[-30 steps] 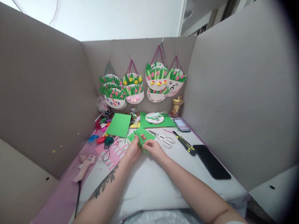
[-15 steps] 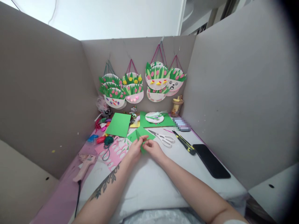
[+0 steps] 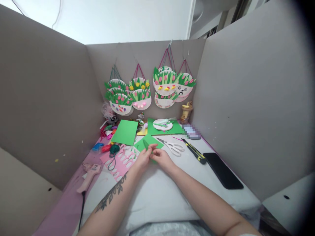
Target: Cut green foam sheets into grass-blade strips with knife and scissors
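A narrow, pointed green paper leaf rises from between my two hands. My left hand is closed on it, thumb and fingers pinching the paper. Right beside it, my right hand is closed too, its fingertips pinching at the lower green paper; my hands partly hide that part. Under and behind the hands lies a green paper sheet with small green offcuts at its left. White-handled scissors rest just right of the sheet.
Cut-out pink paper, a dark green yarn ball and a pink glue gun lie left. A yellow-black utility knife, a black phone-like slab and a blurred-screen device lie right. Paper-plate baskets hang on the back wall.
My right hand has shifted slightly toward my left, and the fingers have drawn closer together around the green paper. The things on the table stay put.
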Demonstrator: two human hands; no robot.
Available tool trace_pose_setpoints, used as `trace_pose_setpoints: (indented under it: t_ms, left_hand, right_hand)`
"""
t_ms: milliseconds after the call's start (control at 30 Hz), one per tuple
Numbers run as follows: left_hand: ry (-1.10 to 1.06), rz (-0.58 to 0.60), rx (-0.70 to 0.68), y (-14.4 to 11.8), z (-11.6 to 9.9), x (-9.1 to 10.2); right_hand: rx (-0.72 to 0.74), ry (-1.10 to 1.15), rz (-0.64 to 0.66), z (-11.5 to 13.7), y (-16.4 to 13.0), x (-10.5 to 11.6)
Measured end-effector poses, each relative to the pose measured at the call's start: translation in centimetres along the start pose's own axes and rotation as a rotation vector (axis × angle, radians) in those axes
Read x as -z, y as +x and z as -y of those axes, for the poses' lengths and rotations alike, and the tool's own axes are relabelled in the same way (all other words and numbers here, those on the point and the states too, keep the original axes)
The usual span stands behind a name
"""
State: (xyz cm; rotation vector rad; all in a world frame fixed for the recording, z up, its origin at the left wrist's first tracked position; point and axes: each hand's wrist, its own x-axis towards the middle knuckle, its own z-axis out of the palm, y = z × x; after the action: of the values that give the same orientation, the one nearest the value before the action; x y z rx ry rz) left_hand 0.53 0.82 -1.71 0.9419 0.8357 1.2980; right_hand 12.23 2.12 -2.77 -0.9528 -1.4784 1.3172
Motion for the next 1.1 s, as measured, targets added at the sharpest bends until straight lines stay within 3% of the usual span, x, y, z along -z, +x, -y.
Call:
trace_pose_setpoints:
  t_ms: [233,433,567,833,1100]
  left_hand:
    - [-0.014,-0.023,0.013,-0.1,-0.33,-0.12]
    - [0.005,0.05,0.15,-0.42,-0.6,-0.06]
    - [0.009,0.103,0.113,-0.67,-0.85,-0.31]
    - [0.003,0.103,0.091,-0.68,-0.76,-0.24]
    - [0.034,0.108,0.084,-0.61,-0.59,-0.2]
  right_hand:
    - [-0.008,0.172,0.041,-0.39,0.16,0.03]
    - [-0.212,0.477,0.2,-0.3,-0.24,-0.01]
    - [-0.26,0.545,0.223,-0.21,-0.34,0.12]
    - [-0.292,0.553,0.168,-0.11,-0.28,0.19]
    - [-0.205,0.392,0.165,-0.71,-0.12,0.12]
